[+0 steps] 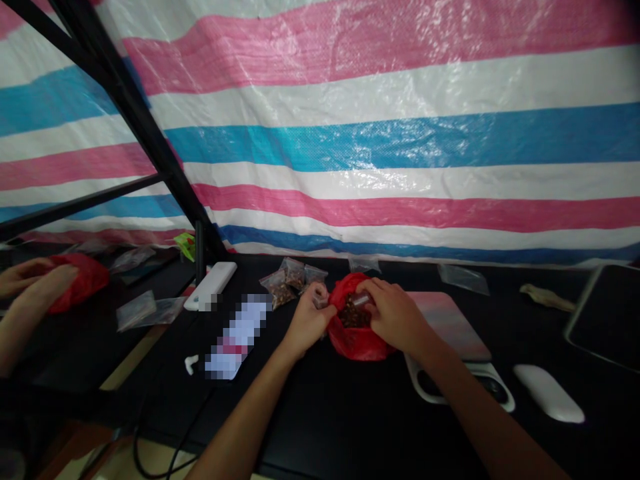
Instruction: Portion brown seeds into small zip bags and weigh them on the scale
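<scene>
Red bag between both hands, right fingers at its mouth

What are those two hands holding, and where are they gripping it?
The left hand grips the rim of the red bag on its left side. The right hand reaches into the bag's mouth, pinching something small and pale that I cannot identify.

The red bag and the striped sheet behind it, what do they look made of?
Red bag: seemingly thin plastic film, glossy and crumpled. Striped sheet: probably woven plastic tarpaulin, with a fine weave and shiny wrinkles.
</scene>
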Available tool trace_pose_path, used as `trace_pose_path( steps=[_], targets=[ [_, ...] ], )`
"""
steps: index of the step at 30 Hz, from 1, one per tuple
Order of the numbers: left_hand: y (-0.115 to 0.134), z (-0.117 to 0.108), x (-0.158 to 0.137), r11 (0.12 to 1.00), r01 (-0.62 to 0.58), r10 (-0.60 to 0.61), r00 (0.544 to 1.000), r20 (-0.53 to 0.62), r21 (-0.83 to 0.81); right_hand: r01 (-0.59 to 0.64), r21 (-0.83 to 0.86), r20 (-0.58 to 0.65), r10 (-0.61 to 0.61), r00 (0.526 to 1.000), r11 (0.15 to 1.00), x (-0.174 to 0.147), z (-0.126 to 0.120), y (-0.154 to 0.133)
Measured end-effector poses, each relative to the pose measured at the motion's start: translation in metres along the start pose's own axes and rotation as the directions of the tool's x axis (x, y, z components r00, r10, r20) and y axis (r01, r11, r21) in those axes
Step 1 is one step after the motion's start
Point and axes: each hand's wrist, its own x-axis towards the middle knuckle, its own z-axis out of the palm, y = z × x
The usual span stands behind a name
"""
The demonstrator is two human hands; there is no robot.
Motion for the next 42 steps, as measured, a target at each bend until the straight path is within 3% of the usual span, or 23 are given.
trace_pose_path(
  steps=[5,9,18,20,22,25,27,31,35,42],
  targets=[
    [0.002,0.001,0.001,0.991,0.059,-0.065,0.997,-0.041,-0.120,0.011,-0.061,0.034,-0.009,0.999,0.998,-0.002,0.001,-0.007],
    [0.001,0.001,0.002,0.991,0.087,-0.090,0.996,-0.027,-0.099,-0.011,-0.101,0.039,0.015,0.999,0.995,-0.001,0.002,-0.012],
    [0.002,0.001,0.002,0.975,0.120,-0.122,0.993,0.001,-0.187,0.024,0.001,-0.035,-0.024,0.999,1.000,-0.003,0.006,-0.015],
    [0.001,0.001,0.003,0.987,0.064,-0.067,0.998,-0.018,-0.147,-0.004,0.062,-0.042,0.007,0.999,0.998,-0.002,0.006,-0.012],
    [0.000,0.001,0.003,0.997,-0.074,0.074,0.995,-0.064,0.000,-0.034,0.122,-0.056,0.041,0.998,0.992,0.001,0.007,-0.007],
    [-0.001,-0.001,0.004,0.913,-0.283,0.321,0.943,-0.091,0.292,-0.013,0.222,-0.145,0.046,0.988,0.975,0.005,0.007,-0.002],
    [-0.002,-0.002,0.003,0.849,-0.343,0.397,0.916,-0.058,0.401,0.057,0.293,-0.253,0.020,0.967,0.954,0.006,0.007,-0.003],
    [-0.004,-0.003,0.002,0.794,-0.380,0.415,0.909,0.034,0.475,0.224,0.313,-0.370,-0.099,0.924,0.923,0.004,0.004,-0.014],
    [-0.005,-0.001,0.001,0.782,-0.397,0.421,0.905,0.062,0.480,0.373,0.140,-0.374,-0.300,0.878,0.917,-0.001,0.000,-0.027],
    [-0.004,0.002,0.001,0.822,-0.367,0.390,0.920,0.039,0.435,0.413,-0.034,-0.446,-0.383,0.809,0.910,-0.003,-0.001,-0.025]
  ],
)
